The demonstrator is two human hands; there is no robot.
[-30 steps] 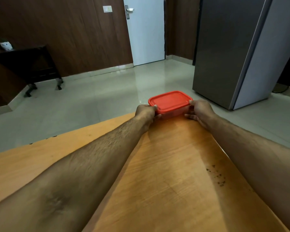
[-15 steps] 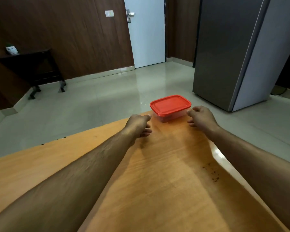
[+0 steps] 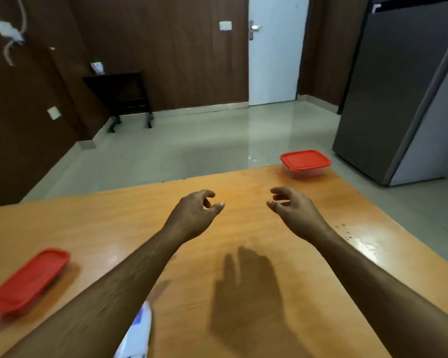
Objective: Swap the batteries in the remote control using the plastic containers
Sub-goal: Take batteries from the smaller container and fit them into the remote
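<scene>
Evenly bright; glare on the floor [image 3: 254, 140] — hand shadow on the table [image 3: 321, 228], left edge blurred.

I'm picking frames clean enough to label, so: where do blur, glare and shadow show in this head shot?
Head view: the near red-lidded container at the left edge is smeared by motion blur; the far red-lidded container is sharp; glare shines on the table at right; a hand-shaped shadow lies between the forearms; the refrigerator leans from wide-angle distortion.

left hand [image 3: 195, 211] bare | right hand [image 3: 291, 209] bare | forearms bare, no sleeves in view
</scene>
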